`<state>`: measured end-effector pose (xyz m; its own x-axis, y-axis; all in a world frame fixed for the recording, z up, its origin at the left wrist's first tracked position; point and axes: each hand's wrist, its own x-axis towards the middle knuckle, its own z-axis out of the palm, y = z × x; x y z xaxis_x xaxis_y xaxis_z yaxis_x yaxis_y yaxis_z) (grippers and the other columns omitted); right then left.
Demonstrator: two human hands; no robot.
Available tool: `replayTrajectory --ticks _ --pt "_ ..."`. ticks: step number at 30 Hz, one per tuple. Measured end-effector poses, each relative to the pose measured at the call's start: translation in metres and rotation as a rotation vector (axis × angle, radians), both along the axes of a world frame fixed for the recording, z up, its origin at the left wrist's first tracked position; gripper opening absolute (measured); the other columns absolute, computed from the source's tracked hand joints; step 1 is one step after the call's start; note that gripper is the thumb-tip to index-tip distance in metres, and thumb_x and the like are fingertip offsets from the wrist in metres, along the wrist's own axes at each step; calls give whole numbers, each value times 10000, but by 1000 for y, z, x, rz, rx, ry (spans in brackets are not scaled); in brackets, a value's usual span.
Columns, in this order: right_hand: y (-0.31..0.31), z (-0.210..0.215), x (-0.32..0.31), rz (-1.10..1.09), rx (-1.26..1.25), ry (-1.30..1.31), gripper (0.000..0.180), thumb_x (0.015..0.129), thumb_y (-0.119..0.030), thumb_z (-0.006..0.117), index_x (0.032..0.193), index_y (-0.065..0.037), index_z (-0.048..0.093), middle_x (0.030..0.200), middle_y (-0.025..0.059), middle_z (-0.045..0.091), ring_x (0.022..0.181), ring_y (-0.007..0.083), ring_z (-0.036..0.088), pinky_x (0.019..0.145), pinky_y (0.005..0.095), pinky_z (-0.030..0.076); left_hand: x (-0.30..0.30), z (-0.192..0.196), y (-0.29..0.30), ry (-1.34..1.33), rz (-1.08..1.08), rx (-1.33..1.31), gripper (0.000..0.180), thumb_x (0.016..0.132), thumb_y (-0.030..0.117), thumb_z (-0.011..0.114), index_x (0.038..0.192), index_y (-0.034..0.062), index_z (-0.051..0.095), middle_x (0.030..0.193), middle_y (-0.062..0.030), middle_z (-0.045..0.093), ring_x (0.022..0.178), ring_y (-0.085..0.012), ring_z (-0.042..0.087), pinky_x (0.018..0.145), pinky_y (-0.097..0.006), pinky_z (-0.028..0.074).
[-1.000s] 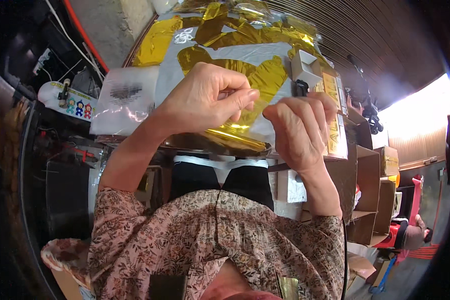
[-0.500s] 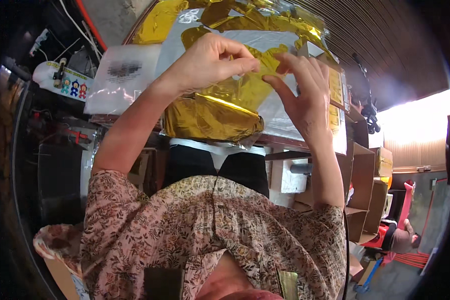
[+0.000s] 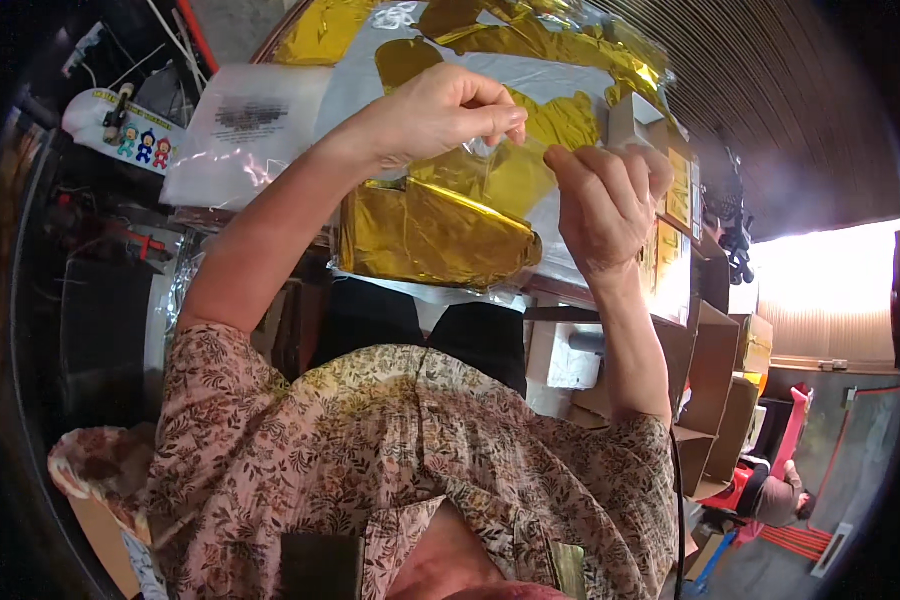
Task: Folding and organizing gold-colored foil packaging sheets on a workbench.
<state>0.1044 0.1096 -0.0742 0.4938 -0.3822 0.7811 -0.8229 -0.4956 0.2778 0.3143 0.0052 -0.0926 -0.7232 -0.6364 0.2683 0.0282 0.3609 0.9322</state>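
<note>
I am pinching the mouth of the clear plastic bag [image 3: 490,150] with my left hand [image 3: 440,105], fingertips clamped together, while my right hand [image 3: 605,205] grips its other edge; both have lifted higher since a second ago, so the folded gold foil balloon [image 3: 435,232] is hanging inside, above the bench's near edge.

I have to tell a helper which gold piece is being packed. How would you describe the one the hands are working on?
Start at the table strewn with gold foil. At its near edge, the left hand and right hand pinch a clear plastic bag. The folded gold foil hangs inside it, a compact creased packet, unlike the loose sheets spread behind.
</note>
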Motion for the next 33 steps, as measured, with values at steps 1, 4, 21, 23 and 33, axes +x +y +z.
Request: replayTrajectory --ticks 1,4,21,23,33 --pt "-3 -2 -2 5 2 1 239 734 1 776 925 -135 731 881 3 668 794 191 601 823 361 400 -1 -1 0 13 10 3 293 1037 294 596 981 38 727 777 36 611 749 -42 531 686 -214 418" --pt "-8 -6 -6 -2 78 -128 261 741 -7 791 948 -158 742 898 -12 678 822 183 602 823 352 396 1 7 3 -49 28 40 278 1033 284 608 969 37 721 781 40 611 749 -40 527 726 -216 436" --pt "-14 -12 4 31 8 -32 231 764 -72 780 948 -158 668 1040 -22 699 964 202 616 905 371 370 -4 -11 -2 37 148 117 203 963 275 683 929 80 731 687 101 515 613 5 407 533 -200 273" --pt "-12 -10 5 12 22 -41 232 767 -79 787 953 -154 670 1046 -20 703 971 206 617 908 366 370 -3 -11 -2 30 165 130 203 963 274 683 928 80 732 681 102 511 604 5 400 526 -202 265" --pt "-11 -2 8 -61 153 -94 322 756 -80 841 1039 -146 700 967 -10 706 938 202 611 891 380 371 -1 -14 -1 74 97 175 212 978 261 678 933 63 740 742 84 578 647 6 432 553 -196 301"
